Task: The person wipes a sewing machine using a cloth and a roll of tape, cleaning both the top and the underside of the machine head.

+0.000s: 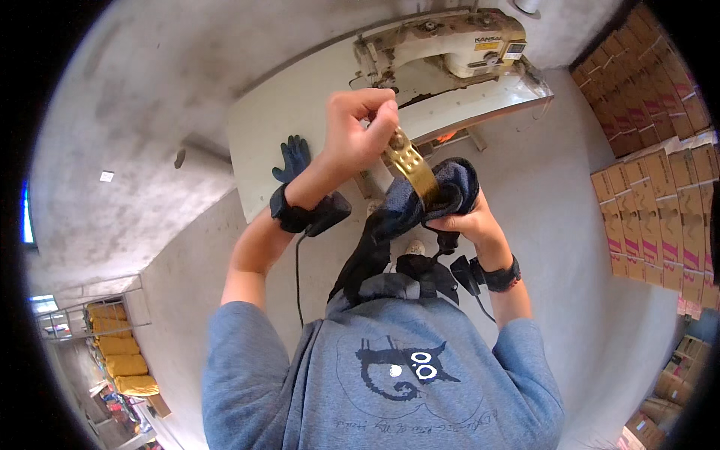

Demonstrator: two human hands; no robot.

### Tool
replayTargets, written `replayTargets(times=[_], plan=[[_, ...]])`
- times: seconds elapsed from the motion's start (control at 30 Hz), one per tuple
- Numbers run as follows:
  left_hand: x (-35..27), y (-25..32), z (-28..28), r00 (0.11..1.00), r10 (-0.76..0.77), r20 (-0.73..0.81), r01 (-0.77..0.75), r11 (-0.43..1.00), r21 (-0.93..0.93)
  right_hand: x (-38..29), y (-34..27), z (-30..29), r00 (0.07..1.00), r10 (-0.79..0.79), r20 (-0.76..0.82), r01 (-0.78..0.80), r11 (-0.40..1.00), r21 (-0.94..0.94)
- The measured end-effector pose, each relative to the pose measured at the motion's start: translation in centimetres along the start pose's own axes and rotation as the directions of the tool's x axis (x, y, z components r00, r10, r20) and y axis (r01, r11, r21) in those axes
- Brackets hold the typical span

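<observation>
My left hand (363, 126) is curled around the upper end of a gold-coloured metal strip (409, 162) with rows of round marks. The strip slants down to the right, and its lower end goes into the opening of a dark blue fuzzy fabric piece (454, 177). Its tip is hidden in the cloth. My right hand (472, 222) grips the fabric from below and from the right, thumb on its near edge. Exactly what the fabric piece is, I cannot tell. Both wrists wear black straps with cabled devices.
Ahead stands a pale sewing table (264, 112) with a Kansai sewing machine (439, 50). A dark glove (293, 158) lies on its left part. Stacked cardboard boxes (655, 214) line the right wall. Yellow sacks (121, 349) sit on a metal rack at lower left.
</observation>
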State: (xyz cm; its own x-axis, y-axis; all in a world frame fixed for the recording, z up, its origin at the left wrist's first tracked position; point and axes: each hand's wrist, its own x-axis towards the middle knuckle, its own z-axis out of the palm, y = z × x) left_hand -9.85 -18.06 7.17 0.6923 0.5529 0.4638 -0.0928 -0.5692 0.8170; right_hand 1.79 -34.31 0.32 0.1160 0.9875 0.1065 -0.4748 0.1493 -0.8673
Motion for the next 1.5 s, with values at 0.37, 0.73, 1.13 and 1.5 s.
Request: replayTargets(times=[0.37, 0.73, 1.13, 1.5], plan=[[-0.2, -3.7, -0.1, 0.876, -0.420, 0.237, 0.435, 0.900, -0.013, 0.7, 4.3, -2.0, 0.979, 0.079, -0.189, -0.017, 0.952, 0.307], [1.6, -0.5, 0.0, 0.651, 0.397, 0.647, -0.681, 0.681, 0.268, 2.7, 0.5, 0.4, 0.979, 0.185, -0.081, -0.149, 0.932, 0.332], [2.9, -2.0, 1.3, 0.835, 0.387, 0.392, -0.503, 0.826, 0.254, 1.4, -1.0, 0.4, 0.989, 0.116, -0.087, -0.083, 0.946, 0.313], [0.5, -4.7, 1.6, 0.851, -0.333, 0.406, 0.399, 0.912, -0.089, 0.1, 0.8, 0.7, 0.970, 0.174, -0.167, -0.083, 0.891, 0.447]])
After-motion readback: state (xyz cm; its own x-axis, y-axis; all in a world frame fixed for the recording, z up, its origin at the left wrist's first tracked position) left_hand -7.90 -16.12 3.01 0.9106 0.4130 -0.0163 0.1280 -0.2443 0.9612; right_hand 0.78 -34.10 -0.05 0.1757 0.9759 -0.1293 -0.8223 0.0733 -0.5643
